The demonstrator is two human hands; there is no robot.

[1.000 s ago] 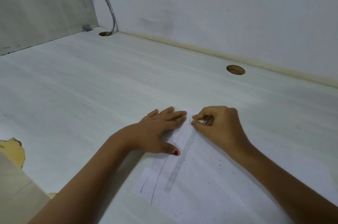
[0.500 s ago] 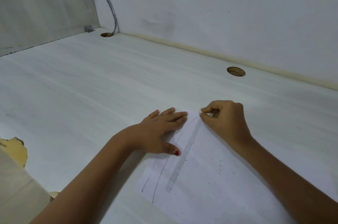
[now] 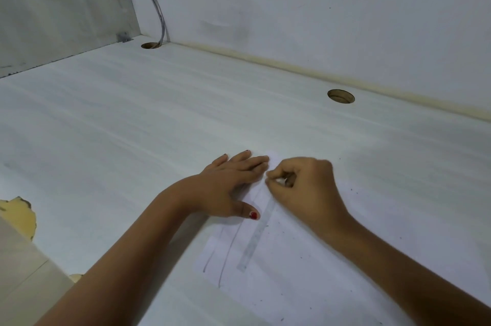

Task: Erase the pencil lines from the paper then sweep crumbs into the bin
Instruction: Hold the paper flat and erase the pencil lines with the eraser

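Bearing two pencil lines, crumb-speckled paper

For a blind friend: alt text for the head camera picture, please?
A person's right hand pinches a small eraser against a sheet of paper while the left hand lies flat on it. Pencil lines, a ruler and dark crumbs are on the paper, on a pale desk.

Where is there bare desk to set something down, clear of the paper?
Free: the wide desk stretch left of the left hand, out to the side panel and cable hole; also the strip between the paper and the round hole. Crowded: the paper's left part, under the left hand, the ruler, and the right hand pinching an eraser.
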